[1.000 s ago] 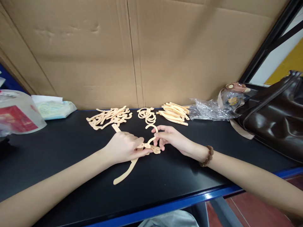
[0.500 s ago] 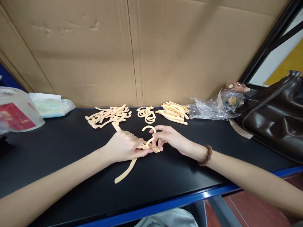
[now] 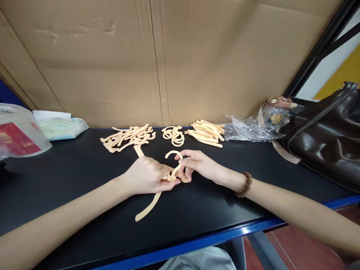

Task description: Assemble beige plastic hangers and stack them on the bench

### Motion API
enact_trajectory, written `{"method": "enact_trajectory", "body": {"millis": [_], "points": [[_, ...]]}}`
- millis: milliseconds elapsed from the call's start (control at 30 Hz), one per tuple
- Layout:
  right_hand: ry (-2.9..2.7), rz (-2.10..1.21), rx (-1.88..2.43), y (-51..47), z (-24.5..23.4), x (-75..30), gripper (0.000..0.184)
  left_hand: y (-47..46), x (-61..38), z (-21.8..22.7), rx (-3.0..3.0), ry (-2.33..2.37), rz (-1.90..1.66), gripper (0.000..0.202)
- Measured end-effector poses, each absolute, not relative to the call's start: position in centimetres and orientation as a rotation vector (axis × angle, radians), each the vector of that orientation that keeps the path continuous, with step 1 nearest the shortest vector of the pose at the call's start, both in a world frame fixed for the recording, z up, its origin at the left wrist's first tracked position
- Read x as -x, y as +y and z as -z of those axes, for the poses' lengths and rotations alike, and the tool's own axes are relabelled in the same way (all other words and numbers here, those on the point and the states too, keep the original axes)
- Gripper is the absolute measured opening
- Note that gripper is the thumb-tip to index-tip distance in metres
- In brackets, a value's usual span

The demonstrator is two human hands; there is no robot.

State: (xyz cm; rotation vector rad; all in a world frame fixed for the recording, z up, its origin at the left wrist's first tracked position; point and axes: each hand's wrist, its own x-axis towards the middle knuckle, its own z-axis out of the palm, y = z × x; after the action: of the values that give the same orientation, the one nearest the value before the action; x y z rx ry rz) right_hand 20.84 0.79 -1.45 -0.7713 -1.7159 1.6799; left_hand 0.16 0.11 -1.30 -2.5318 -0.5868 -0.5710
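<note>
A tall cardboard panel (image 3: 98, 56) is forming the backdrop as a black table (image 3: 230, 217) is spreading beneath two bare hands at work. A dark brown bag (image 3: 332, 135) is standing at the far right, while a whitish container (image 3: 42, 138) with a red panel is sitting at the far left, near a soft packet (image 3: 62, 127). Clear plastic wrap (image 3: 244, 129) is lying crumpled beside the bag. At center, the left hand (image 3: 146, 174) is clenching pale pieces, its fingers hiding most of them, and the right hand (image 3: 202, 167) is pinching with thumb and fingertips. Behind them, a pile of curved arms (image 3: 131, 135), a pile of slim strips (image 3: 206, 132) and a smaller pile of hooks (image 3: 174, 135) are lying in a row before the cardboard. From the left fist, a long curved strip (image 3: 149, 210) is jutting toward the table's near edge, and a straight piece end (image 3: 138, 150) is poking out on the far side. Smallest of all, the held hook (image 3: 176, 172), gripped by the right hand, is now leaning farther left than a second ago, its rounded foot sitting closer to the left fingertips; the shift is apparently bringing hook and pieces into line, though the fingers are obscuring whether they are joining
</note>
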Motion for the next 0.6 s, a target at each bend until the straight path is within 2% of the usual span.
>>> {"method": "enact_trajectory", "body": {"millis": [600], "points": [[-1.698,-1.633,0.872,0.75,1.08,-20.86,0.006,0.41,-0.15,1.33,2.544,-0.682,0.619,0.052]]}}
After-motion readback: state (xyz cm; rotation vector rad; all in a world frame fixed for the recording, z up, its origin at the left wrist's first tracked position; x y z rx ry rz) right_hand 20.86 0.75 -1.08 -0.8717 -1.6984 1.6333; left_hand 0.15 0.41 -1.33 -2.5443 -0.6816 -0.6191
